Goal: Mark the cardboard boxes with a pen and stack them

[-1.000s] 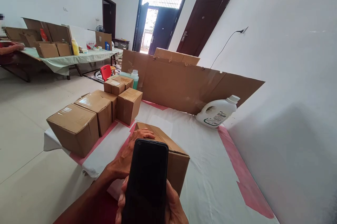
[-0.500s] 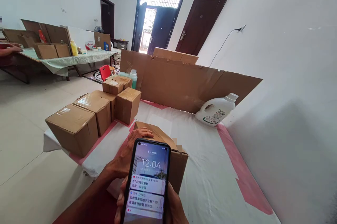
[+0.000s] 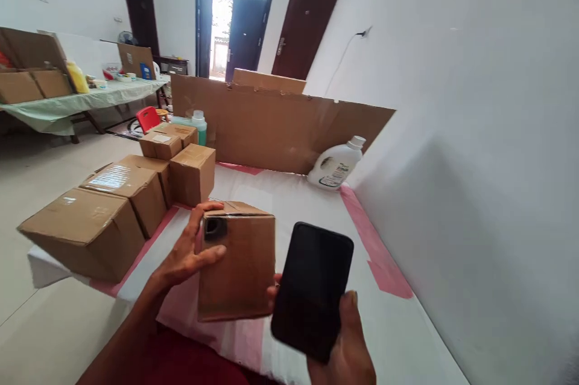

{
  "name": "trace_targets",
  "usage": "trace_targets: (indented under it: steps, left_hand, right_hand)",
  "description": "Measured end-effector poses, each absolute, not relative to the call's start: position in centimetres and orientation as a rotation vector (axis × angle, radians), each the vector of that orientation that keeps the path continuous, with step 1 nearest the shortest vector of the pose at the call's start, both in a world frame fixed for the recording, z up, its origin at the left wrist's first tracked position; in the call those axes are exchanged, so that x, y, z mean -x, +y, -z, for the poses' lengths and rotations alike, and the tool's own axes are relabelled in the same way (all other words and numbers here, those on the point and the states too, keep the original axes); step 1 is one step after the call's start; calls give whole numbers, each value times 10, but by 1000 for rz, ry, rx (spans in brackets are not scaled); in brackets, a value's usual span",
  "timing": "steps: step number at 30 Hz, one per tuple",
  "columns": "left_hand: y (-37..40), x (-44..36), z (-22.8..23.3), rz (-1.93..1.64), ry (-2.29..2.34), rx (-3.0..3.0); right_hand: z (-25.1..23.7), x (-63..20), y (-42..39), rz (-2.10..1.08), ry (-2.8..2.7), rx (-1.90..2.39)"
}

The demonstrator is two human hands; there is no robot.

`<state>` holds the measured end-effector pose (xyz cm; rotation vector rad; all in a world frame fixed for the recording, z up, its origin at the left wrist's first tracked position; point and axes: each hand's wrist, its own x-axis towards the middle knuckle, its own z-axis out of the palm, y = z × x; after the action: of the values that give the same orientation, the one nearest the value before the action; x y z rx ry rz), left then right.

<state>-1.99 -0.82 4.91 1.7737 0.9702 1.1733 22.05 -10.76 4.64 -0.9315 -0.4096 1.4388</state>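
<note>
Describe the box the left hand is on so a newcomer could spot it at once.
On the white-covered table, ahead of the cardboard partition, one small cardboard box sits nearest the camera. Unlike the boxes clustered at the table's left edge, it stands alone, gripped by the left hand.

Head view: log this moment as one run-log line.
left hand: grips cardboard box at its left edge | right hand: holds phone, screen dark | box on white-covered table | detergent bottle lying at cardboard panel

Sealed boxes (image 3: 113, 204) crowd the table's (image 3: 407, 337) left edge. A white jug (image 3: 335, 165) lies beside a cardboard screen (image 3: 280, 125).
</note>
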Motion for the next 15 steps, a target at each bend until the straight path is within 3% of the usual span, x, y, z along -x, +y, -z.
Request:
trace_targets:
  steps: [3,5,8,15]
  left_hand:
    - [4,27,-46,-1126,989,-1698]
    - [12,29,-47,-1118,1015,-1682]
    - [23,29,-49,-1128,1022,-1658]
    - [70,19,-44,-1226,942,-1481]
  right_hand:
    - [1,-272,-86,-826,-439,1372]
    - [35,-305,-75,-611,-586,1747]
    - [67,-342,-71,-584,-598,1977]
    - [92,-391,-80,-535,-799,2357]
